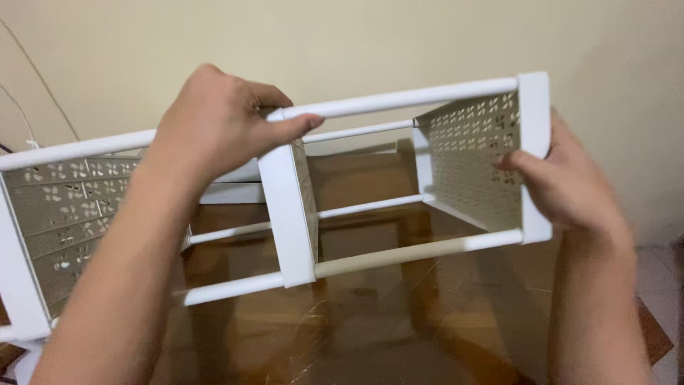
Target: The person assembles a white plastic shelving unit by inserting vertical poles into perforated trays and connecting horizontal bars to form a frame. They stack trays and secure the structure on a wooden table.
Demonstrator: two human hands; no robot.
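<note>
You hold a white plastic rack [292, 207] up in the air with both hands, lying on its side above a shiny brown table [370, 314]. Your left hand [214, 121] is wrapped over the top white pole [399, 100] near the middle shelf [288, 214] — the fingers curl over the far side and the thumb presses along the pole from the front, so the hand is closed on that pole. Your right hand [570, 185] holds the end shelf [491, 157] on the right — the palm sits behind its white edge and the fingertips [509, 162] come round onto the face with the little flower-shaped holes, pinching the edge. That hand is a bit blurry, so you cannot see each finger well. Four poles run from the end shelf through the middle shelf and on toward the left shelf [50, 221], which sits low at the left edge of the picture, partly behind your left arm. The lower front pole [420, 251] looks more cream than white. The rack tilts, with the right end higher than the left end. Behind it stands a plain cream wall [356, 43], and a bit of pale tiled floor [659, 278] shows at the right.
</note>
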